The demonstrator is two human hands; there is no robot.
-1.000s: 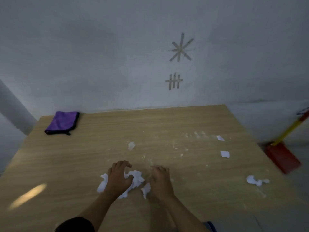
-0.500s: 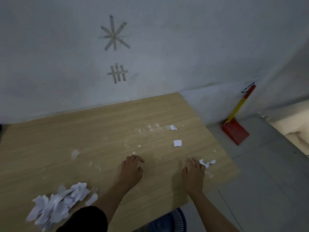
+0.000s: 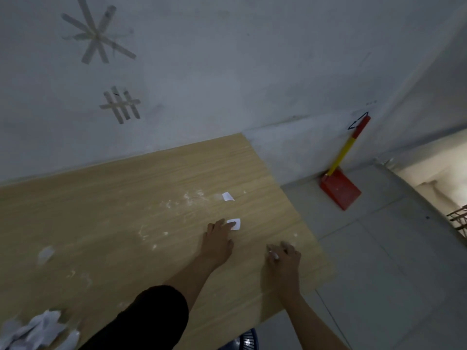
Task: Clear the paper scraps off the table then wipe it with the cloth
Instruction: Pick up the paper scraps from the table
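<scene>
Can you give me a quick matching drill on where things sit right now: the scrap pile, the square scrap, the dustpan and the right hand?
Things:
1. crumpled scrap pile
2. square scrap
3. red dustpan
4. right hand

Places:
A. on the floor against the wall
B. under the left hand's fingertips
C. near the table's right edge
D. bottom-left corner of the view

Pairs: 1-D, 2-B, 3-A, 4-C
</scene>
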